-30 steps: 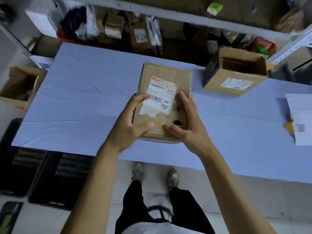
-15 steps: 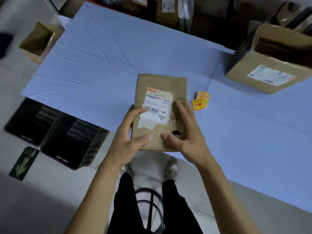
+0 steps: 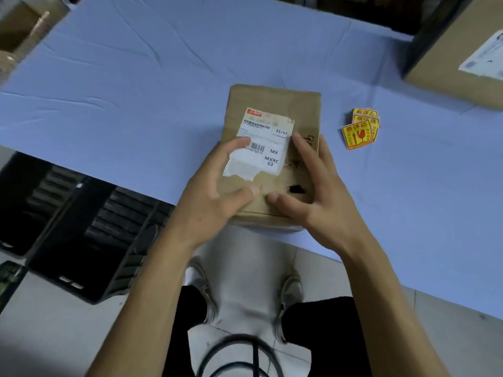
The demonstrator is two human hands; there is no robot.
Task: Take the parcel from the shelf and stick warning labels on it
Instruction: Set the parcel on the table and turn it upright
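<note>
A flat brown cardboard parcel [image 3: 275,104] with a torn white shipping label [image 3: 268,142] lies on the blue table [image 3: 136,91] at its near edge, overhanging it slightly. My left hand [image 3: 215,197] holds the parcel's near left side, thumb and forefinger on top. My right hand [image 3: 324,202] holds the near right side, fingers spread along the edge and thumb on top. A small fanned stack of yellow and red warning labels [image 3: 359,130] sits on the table just right of the parcel, apart from it.
A large cardboard box [image 3: 457,50] stands at the table's far right. An open cardboard box [image 3: 16,31] is off the table's left end. Black plastic crates [image 3: 81,219] sit on the floor, left of my legs.
Both hands brought the parcel back from the far side of the table to its near edge. The view tilted down and the warning labels came into sight.
</note>
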